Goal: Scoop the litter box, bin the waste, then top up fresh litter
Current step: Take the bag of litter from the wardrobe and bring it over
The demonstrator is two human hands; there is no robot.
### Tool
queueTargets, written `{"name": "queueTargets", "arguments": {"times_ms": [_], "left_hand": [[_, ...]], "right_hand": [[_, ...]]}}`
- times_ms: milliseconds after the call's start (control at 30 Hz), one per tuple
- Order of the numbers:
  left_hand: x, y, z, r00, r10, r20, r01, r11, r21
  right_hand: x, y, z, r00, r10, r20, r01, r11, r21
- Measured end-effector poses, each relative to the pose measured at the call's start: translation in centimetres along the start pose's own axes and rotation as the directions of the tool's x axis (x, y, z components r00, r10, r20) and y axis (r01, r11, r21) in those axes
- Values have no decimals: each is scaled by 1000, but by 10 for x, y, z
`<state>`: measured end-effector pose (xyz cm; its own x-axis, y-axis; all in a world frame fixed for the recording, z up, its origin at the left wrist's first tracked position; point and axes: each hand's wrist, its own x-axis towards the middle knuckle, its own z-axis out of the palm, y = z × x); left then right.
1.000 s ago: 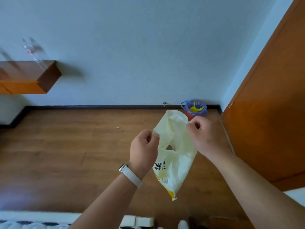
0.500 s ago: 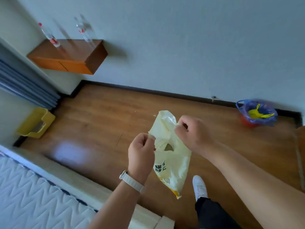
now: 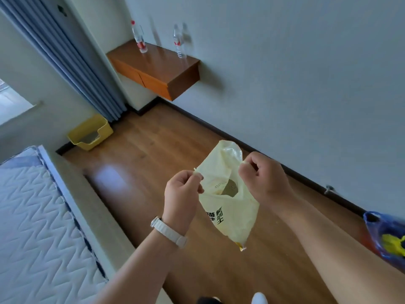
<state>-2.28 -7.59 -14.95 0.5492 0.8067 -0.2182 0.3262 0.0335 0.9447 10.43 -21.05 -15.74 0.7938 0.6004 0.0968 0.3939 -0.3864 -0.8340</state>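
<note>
Left hand [image 3: 183,194]: fingers curled; thumb and forefinger pinch the left edge of the bag's mouth.
Right hand [image 3: 265,181]: fingers curled; it pinches the right edge of the same mouth.
Litter bag [image 3: 228,213]: pale yellow and printed, it hangs between our 2 hands above the wooden floor [image 3: 153,163], 1 bottom corner lowest.
Bag mouth: pulled partly apart; we cannot tell whether the dark oval inside is litter or a gap.
Litter box [image 3: 89,132]: yellow, on the floor in the far corner beside the curtain [image 3: 87,69], well apart from the bag.
Bin [image 3: 388,233]: blue liner, at the right edge of view, something yellow inside.
Step (our judgement): top-up stage, with the bag being opened while away from the box.
Risk 1: thin film held only by 2 pinches could tear or slip, dropping the bag.
Risk 2: an open mouth carried across the room could tilt and spill litter on the floor.
Risk 3: a wide, floppy mouth may pour past the box rim.
</note>
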Motion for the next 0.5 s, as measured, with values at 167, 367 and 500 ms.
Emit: {"name": "queueTargets", "arguments": {"times_ms": [167,367,500], "left_hand": [[74,-2,-27,998,-60,-29,58,995,-86],[184,-11,-76,995,-91,44,95,991,-94],[251,5,-122,992,-72,107,78,995,-57]], "right_hand": [[73,-19,47,998,-53,42,54,998,-28],[157,-36,138,999,13,-36,-15,998,-64],[205,-71,191,997,51,-59,-52,998,-27]]}}
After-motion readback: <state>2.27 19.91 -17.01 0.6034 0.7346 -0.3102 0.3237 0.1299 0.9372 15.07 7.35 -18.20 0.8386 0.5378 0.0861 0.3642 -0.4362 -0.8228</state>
